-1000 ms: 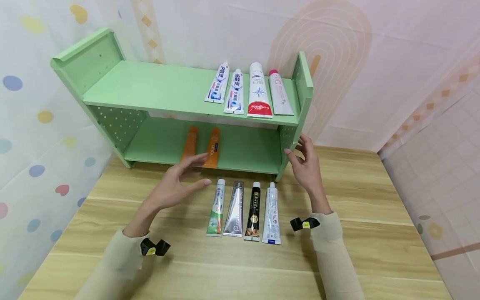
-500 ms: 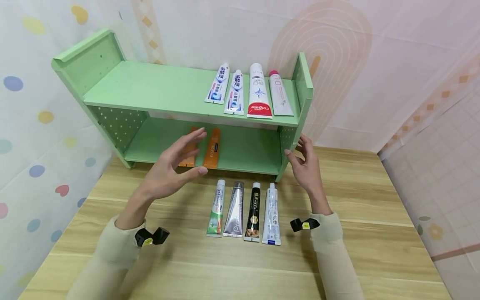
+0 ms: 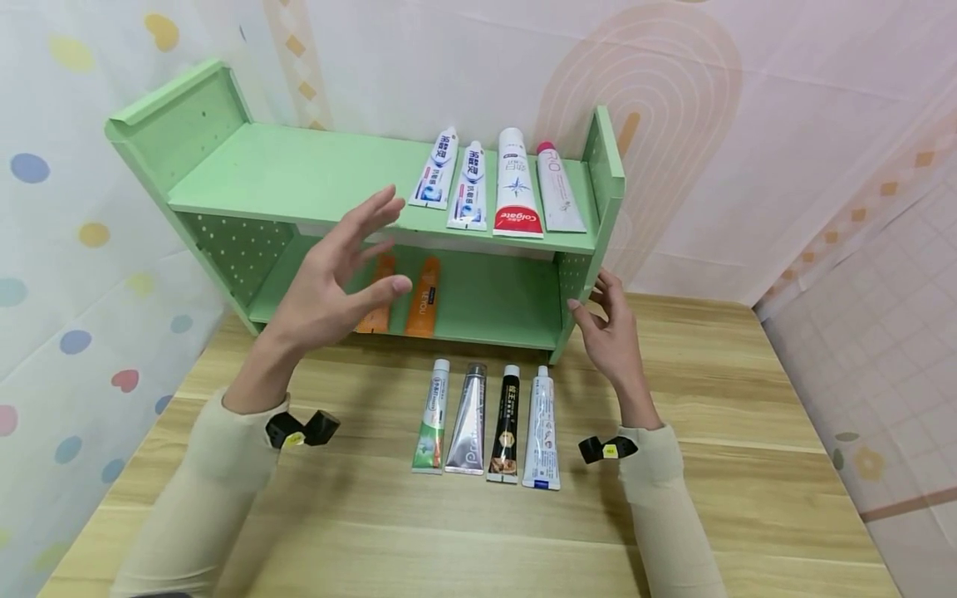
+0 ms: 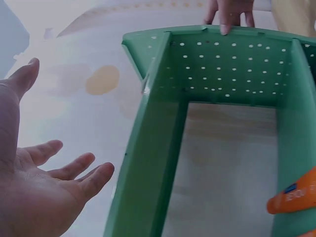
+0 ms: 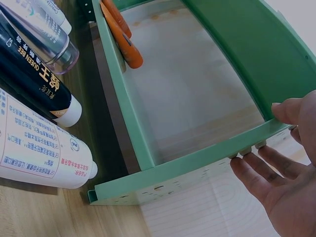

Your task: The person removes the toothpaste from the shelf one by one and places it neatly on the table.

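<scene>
Head cam first: the left hand [image 3: 321, 286] has come up from in front of the two orange tubes [image 3: 424, 306] to about the height of the upper tier's front edge. Nothing in it, fingers loosely spread, thumb well apart. The tubes haven't budged: orange pair lying on the lower tier of the green two-tier shelf [image 3: 284, 178], four toothpaste tubes up top including the Colgate tube [image 3: 517, 187], four more in a row on the wooden table [image 3: 718, 482]. So I'd call the orange pair settled and that hand free.

Left wrist cam: bare palm, fingers apart, clear of the shelf.

Right wrist cam: right hand [image 5: 291, 177] pinches the shelf's side panel [image 5: 192, 153], thumb inside, fingertips outside, probably steadying it. The black Queen Bee tube [image 5: 37, 74] lies in the table row.
</scene>
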A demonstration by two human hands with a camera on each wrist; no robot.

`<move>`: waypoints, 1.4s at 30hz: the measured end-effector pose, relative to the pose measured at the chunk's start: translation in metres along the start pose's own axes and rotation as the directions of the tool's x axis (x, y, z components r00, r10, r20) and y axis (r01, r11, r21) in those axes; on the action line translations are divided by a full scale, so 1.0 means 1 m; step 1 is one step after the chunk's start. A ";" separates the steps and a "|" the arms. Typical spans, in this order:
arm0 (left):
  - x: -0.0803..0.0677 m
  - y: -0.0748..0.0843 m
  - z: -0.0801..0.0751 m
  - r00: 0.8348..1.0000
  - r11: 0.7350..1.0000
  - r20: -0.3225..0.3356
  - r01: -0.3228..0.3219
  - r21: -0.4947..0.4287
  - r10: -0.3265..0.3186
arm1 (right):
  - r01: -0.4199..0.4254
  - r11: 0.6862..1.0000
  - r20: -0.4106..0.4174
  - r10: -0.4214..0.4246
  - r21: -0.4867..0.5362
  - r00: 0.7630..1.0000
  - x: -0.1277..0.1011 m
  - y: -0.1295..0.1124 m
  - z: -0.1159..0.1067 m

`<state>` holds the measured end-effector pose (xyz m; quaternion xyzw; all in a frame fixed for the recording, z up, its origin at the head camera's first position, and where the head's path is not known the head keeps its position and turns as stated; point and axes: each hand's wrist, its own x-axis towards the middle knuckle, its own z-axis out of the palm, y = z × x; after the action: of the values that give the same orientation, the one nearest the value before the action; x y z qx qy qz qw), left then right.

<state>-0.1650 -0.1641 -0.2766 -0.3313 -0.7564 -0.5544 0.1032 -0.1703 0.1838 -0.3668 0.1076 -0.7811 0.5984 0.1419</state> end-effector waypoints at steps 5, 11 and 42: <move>0.017 0.007 -0.006 0.999 1.000 -0.018 0.027 -0.011 -0.027 | -0.001 1.000 0.003 0.001 -0.010 1.000 -0.001 0.001 0.000; 0.038 0.012 -0.015 0.995 0.994 -0.044 0.082 -0.067 -0.085 | 0.000 1.000 0.002 0.000 -0.025 1.000 -0.001 0.000 0.000; 0.127 -0.011 -0.041 0.818 0.819 0.062 0.567 0.085 -0.572 | 0.000 0.999 0.000 0.000 -0.032 1.000 -0.001 -0.002 0.000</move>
<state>-0.2771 -0.1543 -0.2035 -0.1099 -0.8416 -0.5212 -0.0893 -0.1683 0.1830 -0.3652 0.1050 -0.7907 0.5858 0.1436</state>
